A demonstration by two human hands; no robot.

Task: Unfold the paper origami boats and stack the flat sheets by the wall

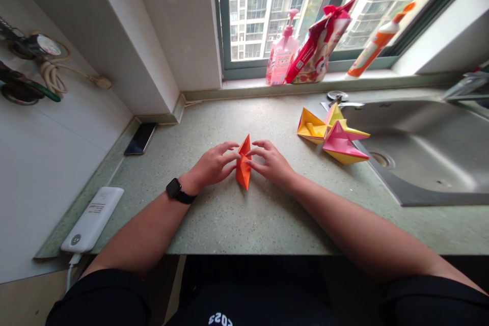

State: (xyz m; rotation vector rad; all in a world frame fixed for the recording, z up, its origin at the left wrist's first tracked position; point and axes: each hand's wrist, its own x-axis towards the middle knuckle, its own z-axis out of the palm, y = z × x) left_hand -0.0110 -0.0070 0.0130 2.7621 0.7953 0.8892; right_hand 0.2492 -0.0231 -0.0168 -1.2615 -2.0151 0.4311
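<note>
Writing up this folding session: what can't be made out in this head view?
Head view:
Parts of the orange paper fold: hidden by the left hand and right hand.
Print on the white power bank: too small.
Right end of the stainless steel sink: cut off by the edge.

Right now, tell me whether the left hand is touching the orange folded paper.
Touching. The head view shows the left hand with its fingertips resting against the left side of the orange folded paper.

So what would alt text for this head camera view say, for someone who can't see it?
A person's left hand and right hand hold a folded orange paper piece on a speckled countertop. Yellow-and-pink origami shapes lie beside a steel sink, under a window.
</note>
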